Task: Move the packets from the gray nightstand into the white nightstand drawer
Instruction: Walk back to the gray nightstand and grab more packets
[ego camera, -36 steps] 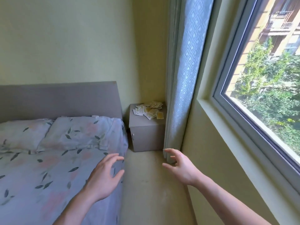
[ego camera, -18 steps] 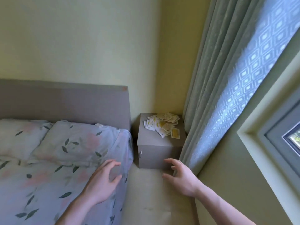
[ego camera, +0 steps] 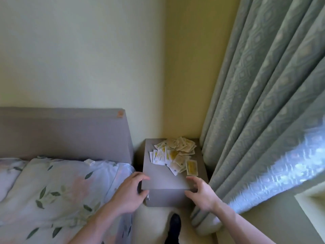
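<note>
The gray nightstand (ego camera: 163, 180) stands in the corner between the bed and the curtain. A loose pile of several small white and yellow packets (ego camera: 174, 154) lies on the back half of its top. My left hand (ego camera: 129, 194) is at the nightstand's front left corner, fingers loosely spread and holding nothing. My right hand (ego camera: 200, 192) hovers at the front right corner, fingers spread and empty, just in front of the nearest packet (ego camera: 192, 167). The white nightstand is not in view.
A bed with a leaf-print pillow (ego camera: 58, 187) and gray headboard (ego camera: 65, 131) lies to the left. A patterned curtain (ego camera: 260, 120) hangs close on the right, touching the nightstand's side. My dark shoe (ego camera: 175, 222) is on the narrow floor strip.
I have moved closer to the gray nightstand. Both hands have gone forward from over the bed edge and floor to the nightstand's front corners. The window has left the view.
</note>
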